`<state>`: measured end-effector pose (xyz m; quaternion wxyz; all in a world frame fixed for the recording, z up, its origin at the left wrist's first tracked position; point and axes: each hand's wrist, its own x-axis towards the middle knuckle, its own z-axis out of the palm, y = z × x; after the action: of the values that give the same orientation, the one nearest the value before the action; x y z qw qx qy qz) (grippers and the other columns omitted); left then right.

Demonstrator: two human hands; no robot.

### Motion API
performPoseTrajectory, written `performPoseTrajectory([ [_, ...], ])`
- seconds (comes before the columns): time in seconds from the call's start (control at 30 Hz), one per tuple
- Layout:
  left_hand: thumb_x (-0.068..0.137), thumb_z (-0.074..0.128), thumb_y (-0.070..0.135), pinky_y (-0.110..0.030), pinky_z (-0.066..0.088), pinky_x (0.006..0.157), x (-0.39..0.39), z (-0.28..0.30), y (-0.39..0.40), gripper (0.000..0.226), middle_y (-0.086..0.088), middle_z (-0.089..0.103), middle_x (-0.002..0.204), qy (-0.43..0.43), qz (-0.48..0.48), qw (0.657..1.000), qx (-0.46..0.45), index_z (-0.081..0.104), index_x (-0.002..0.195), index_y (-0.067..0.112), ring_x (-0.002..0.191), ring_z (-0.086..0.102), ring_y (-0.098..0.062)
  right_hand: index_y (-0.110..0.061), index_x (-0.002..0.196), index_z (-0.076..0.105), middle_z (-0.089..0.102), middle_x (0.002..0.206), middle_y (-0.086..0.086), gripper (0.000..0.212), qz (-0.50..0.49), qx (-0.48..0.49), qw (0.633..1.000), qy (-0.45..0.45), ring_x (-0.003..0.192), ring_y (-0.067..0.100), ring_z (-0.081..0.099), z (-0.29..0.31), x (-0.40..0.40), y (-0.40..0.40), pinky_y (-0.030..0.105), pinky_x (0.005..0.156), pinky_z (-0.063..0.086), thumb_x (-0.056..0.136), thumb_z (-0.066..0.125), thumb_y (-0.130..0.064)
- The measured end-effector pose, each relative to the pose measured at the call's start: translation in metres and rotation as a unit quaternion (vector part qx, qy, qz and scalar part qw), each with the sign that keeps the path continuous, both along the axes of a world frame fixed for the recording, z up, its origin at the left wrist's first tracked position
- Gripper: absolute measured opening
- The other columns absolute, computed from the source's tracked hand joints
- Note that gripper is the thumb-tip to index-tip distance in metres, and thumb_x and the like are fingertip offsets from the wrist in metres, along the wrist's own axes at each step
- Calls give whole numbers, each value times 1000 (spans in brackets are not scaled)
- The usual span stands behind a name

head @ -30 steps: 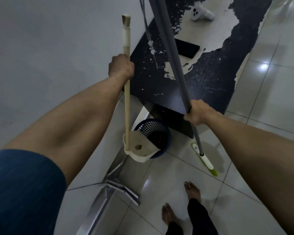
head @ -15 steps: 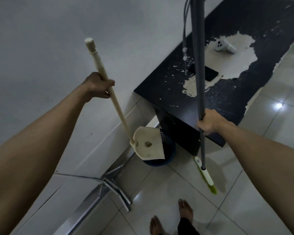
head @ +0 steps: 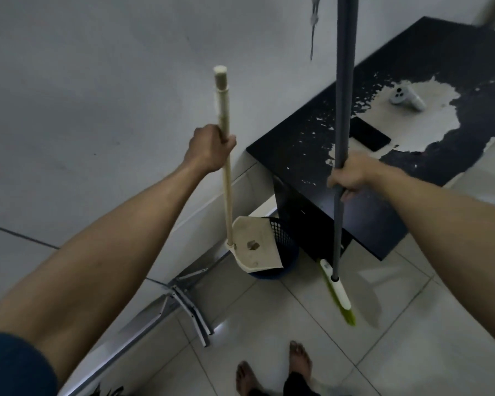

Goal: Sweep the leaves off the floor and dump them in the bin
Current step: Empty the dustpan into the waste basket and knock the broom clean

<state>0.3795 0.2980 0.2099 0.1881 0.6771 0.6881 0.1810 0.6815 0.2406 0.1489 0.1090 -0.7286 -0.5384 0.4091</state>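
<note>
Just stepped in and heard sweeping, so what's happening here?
A person is emptying a dustpan into a blue bin by the wall. The left hand grips the dustpan's long handle, holding the pan tilted over the bin, with a bit of debris on it. The right hand holds a grey broom upright, its green bristles resting on the tiled floor.

Bin (head: 283,241) wedged between wall (head: 97,81), table (head: 383,155)

one dustpan (head: 256,247), one bin (head: 283,238), one broom (head: 337,292), two hands (head: 209,147), two bare feet (head: 299,358)
</note>
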Motion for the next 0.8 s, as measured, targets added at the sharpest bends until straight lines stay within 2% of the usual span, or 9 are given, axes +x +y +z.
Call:
performPoseTrajectory([
  [0.07,93,57,39,-42,61,82,21,-3,6,38,-14,71,102,28,-2,1000,-2,69,106,6,86,72,-32,6,95,63,72,82,30,17,19,-2,1000,14,53,32,74,17,9,17,28,40,56,90,74,-5],
  [0.13,92,57,39,-40,60,83,39,-8,12,39,-13,70,107,56,-3,998,2,69,111,7,90,70,-32,8,91,65,72,82,33,14,36,-11,998,40,51,32,74,41,20,36,28,41,57,91,72,-3],
  [0.27,93,56,39,-39,58,83,51,-20,19,40,-15,68,109,91,-4,996,3,68,112,6,94,68,-34,8,96,67,76,78,27,15,56,11,995,83,73,42,78,82,36,56,32,53,63,91,72,-5],
  [0.5,93,58,39,-40,59,83,41,-41,22,40,-13,70,107,82,5,997,-10,68,112,6,92,69,-32,3,91,65,73,85,30,9,93,33,989,107,73,42,78,89,12,57,29,52,62,91,71,-3],
  [0.8,95,57,39,-34,55,73,21,-43,22,38,-10,69,107,62,29,998,-15,67,114,7,86,67,-26,8,100,67,76,75,24,20,131,37,989,63,70,38,78,140,-13,73,26,50,61,92,72,-9],
])
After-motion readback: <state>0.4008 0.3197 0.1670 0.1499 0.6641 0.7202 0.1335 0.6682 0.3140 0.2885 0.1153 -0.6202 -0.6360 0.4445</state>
